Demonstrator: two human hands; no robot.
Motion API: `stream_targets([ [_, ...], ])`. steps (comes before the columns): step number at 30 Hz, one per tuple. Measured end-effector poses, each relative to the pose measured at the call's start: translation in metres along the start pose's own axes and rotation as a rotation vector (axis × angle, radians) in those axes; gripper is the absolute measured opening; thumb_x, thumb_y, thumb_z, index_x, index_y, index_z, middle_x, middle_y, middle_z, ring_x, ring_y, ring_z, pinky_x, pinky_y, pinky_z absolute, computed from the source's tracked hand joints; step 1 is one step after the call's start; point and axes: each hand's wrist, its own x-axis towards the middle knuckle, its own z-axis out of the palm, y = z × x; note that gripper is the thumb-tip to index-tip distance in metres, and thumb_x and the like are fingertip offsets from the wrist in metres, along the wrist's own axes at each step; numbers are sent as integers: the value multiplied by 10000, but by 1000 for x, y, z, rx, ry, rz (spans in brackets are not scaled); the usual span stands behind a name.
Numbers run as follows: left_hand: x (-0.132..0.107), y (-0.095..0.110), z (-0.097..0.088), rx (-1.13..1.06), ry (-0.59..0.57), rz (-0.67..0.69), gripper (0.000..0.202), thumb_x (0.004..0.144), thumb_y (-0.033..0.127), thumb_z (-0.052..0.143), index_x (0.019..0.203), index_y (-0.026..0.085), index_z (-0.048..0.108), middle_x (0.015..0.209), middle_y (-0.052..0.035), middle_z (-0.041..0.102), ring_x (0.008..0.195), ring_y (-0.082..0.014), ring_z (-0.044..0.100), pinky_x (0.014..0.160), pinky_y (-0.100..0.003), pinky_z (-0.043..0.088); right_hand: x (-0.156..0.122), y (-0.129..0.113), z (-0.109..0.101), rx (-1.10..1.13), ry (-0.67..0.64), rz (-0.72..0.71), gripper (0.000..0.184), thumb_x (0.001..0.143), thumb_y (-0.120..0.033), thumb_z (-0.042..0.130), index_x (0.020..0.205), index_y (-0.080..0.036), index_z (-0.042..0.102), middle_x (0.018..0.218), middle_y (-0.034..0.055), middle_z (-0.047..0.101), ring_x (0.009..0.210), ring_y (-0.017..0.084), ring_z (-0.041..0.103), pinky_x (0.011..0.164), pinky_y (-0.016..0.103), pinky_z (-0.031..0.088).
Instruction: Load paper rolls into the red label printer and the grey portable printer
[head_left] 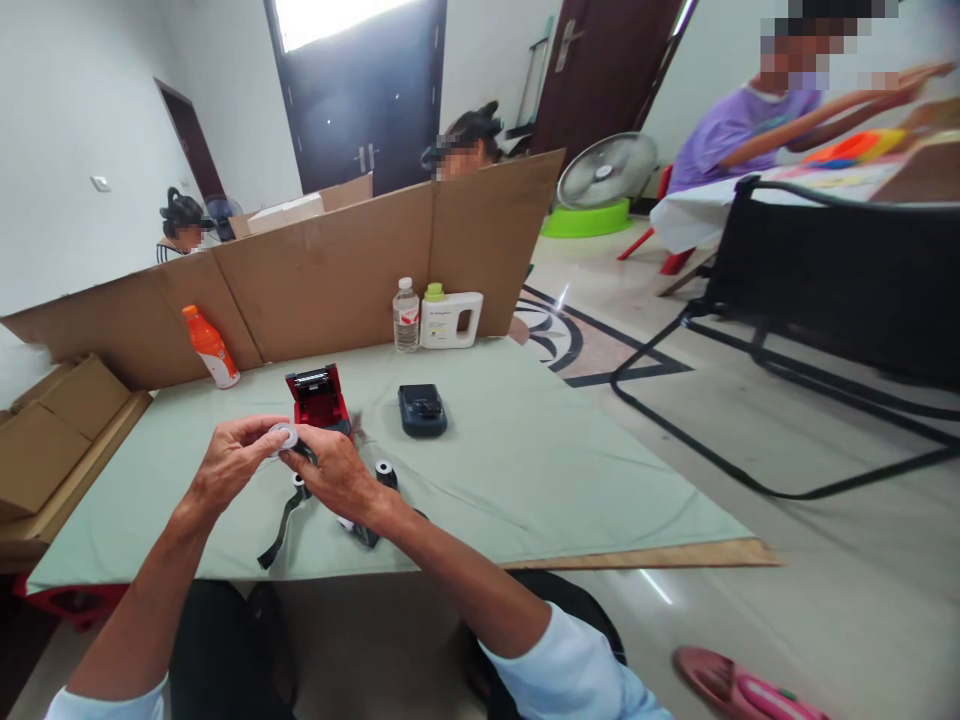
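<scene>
My left hand [234, 457] and my right hand [335, 472] meet above the near part of the pale green cloth [525, 470]. Both pinch a small white paper roll [284, 436] held between their fingertips. A dark strip [281, 525] hangs down under my hands to the table edge. Just behind my hands stands a small red printer [318, 397] with its lid up. Beside my right wrist lies another small roll [385, 472]. A dark blue printer [421, 409] rests further right on the cloth.
An orange bottle [211, 346], a water bottle [406, 315] and a white jug [451, 319] stand along a cardboard screen [337, 270]. Cardboard boxes [52, 430] sit at left. A black folding frame [810, 300] and a fan [606, 170] are at right. Other people sit beyond.
</scene>
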Motion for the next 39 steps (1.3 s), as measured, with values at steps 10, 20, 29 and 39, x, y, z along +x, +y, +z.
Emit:
stream_targets([
  [10, 0, -4, -1, -128, 110, 41, 396, 618, 334, 947, 945, 146, 829, 951, -107, 803, 833, -222, 734, 787, -331, 596, -5, 1, 15, -178, 119, -50, 256, 1055, -295, 539, 1247, -203, 681, 1069, 113, 745, 971, 240, 688, 872, 337, 515],
  [20, -2, -13, 11, -237, 251, 151, 406, 607, 276, 940, 971, 153, 812, 1036, -109, 795, 954, -238, 731, 837, -339, 593, -11, -1, 25, -251, 200, -66, 416, 1103, -350, 417, 1381, -146, 650, 1050, 152, 752, 935, 251, 683, 842, 360, 526],
  [29, 9, -4, -9, -94, -110, -121, 577, 669, 351, 911, 1176, 145, 729, 1022, -110, 793, 919, -238, 735, 860, -381, 579, 2, 14, -6, -482, 116, -268, 351, 1085, -372, 506, 1275, -155, 706, 941, 100, 749, 841, 219, 635, 789, 341, 476],
  [39, 8, -1, -17, -84, -177, 92, 626, 624, 255, 961, 1187, 154, 708, 1177, -143, 769, 1042, -281, 748, 894, -405, 624, -4, 8, -9, 513, -61, 152, 545, 985, -627, 569, 1278, -175, 652, 979, 70, 733, 819, 180, 668, 734, 304, 507],
])
